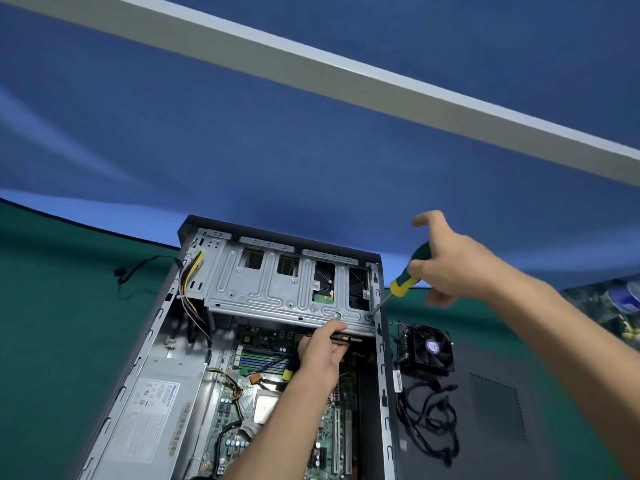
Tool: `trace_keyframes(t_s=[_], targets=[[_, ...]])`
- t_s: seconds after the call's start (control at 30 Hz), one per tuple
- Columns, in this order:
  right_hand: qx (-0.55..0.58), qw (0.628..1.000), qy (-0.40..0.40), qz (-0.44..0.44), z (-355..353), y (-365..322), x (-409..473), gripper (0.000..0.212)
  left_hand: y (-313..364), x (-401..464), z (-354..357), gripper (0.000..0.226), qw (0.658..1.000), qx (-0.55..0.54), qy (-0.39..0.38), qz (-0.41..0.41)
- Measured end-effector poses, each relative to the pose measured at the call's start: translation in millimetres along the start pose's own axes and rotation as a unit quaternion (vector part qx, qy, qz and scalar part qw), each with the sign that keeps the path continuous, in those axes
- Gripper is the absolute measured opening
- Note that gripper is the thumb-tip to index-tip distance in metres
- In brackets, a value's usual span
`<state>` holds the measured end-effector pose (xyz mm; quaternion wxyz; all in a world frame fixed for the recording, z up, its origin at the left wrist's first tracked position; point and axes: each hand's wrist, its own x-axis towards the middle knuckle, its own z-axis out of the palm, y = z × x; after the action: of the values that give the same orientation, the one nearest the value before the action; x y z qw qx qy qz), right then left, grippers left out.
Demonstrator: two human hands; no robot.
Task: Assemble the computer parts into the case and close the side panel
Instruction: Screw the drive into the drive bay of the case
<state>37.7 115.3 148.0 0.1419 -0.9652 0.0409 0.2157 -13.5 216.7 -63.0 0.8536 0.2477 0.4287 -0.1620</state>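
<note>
Open grey sheet-metal computer case [145,358] lay on green table [52,341]. Right hand [446,268] gripped green-yellow screwdriver [407,277], tip at ribbed steel drive cage [277,289] corner screw. Left hand [320,358] pinched cage's near edge. Black finned cooler fan [427,351] right of case.

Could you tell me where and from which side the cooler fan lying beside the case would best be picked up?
Probably by the two opposite outer sides of its square black frame, coming straight down from above. The cooler fan lies flat on the dark panel with its blades facing up, so the frame edges are exposed. Avoid the blades, and mind the coiled cables just in front of it.
</note>
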Motion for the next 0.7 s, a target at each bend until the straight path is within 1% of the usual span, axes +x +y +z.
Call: trace_keyframes(t_s=[0.03,0.07,0.1,0.17,0.2,0.23,0.27,0.3,0.33,0.4,0.43,0.47,0.5,0.53,0.57,0.63,0.67,0.7], targets=[[-0.016,1.0,0.021,-0.003,0.7,1.8,1.7,0.029,-0.2,0.8,0.0,0.059,1.0,-0.002,0.003,-0.002],[-0.035,0.998,0.049,0.0,0.4,1.1,1.8,0.026,-0.1,1.0,0.7,0.058,1.0,-0.003,0.006,-0.001],[-0.048,0.997,0.063,0.003,0.0,0.9,1.1,0.029,0.1,1.0,1.2,0.057,1.0,-0.003,0.009,0.0],[-0.016,1.0,0.023,-0.005,-0.4,-2.0,-1.1,0.031,-0.5,1.0,1.7,0.056,1.0,-0.004,0.007,-0.001],[0.004,1.0,0.008,-0.012,0.9,-3.2,-1.5,0.029,-0.6,1.5,1.2,0.056,1.0,-0.003,0.006,-0.001],[-0.008,1.0,0.015,-0.016,2.6,-2.5,-1.5,0.023,-0.8,2.0,0.6,0.057,1.0,-0.004,0.006,-0.001],[-0.037,0.998,0.049,-0.015,3.9,-1.9,-1.3,0.021,-1.0,2.4,0.2,0.057,1.0,-0.005,0.006,-0.002],[-0.064,0.995,0.08,-0.018,5.5,-1.7,-1.1,0.024,-1.0,2.6,0.1,0.057,1.0,-0.007,0.004,-0.002],[-0.061,0.994,0.084,-0.026,7.1,-2.3,-1.7,0.024,-1.1,2.0,0.0,0.056,1.0,-0.007,0.001,-0.001],[-0.009,0.998,0.027,-0.056,10.5,-7.0,-3.2,0.022,-0.3,-0.6,0.9,0.054,1.0,-0.008,0.0,0.006],[-0.017,0.998,0.019,-0.062,12.6,-8.2,-3.6,0.019,0.2,-1.1,1.3,0.053,1.0,-0.01,0.002,0.009],[-0.042,0.997,0.047,-0.053,13.9,-8.4,-2.4,0.015,0.5,-0.8,1.4,0.052,1.0,-0.013,0.003,0.008],[-0.072,0.993,0.09,-0.037,13.6,-8.4,-0.2,0.021,0.7,-0.2,1.7,0.052,1.0,-0.016,0.004,0.005],[-0.089,0.99,0.111,-0.022,11.9,-8.6,0.2,0.026,0.7,0.1,2.1,0.052,1.0,-0.016,0.004,0.002],[-0.076,0.993,0.093,-0.015,9.9,-8.4,0.4,0.026,0.5,0.0,2.3,0.051,1.0,-0.015,0.004,0.001],[-0.009,1.0,0.009,-0.016,6.9,-11.9,-0.7,0.02,0.5,-1.1,2.6,0.051,1.0,-0.01,0.004,0.004],[-0.018,1.0,0.002,-0.014,7.0,-11.9,-0.7,0.017,0.5,-0.9,2.0,0.051,1.0,-0.009,0.004,0.004],[-0.05,0.998,0.032,-0.007,7.9,-10.4,0.6,0.018,0.4,-0.1,1.4,0.051,1.0,-0.011,0.002,0.002]])
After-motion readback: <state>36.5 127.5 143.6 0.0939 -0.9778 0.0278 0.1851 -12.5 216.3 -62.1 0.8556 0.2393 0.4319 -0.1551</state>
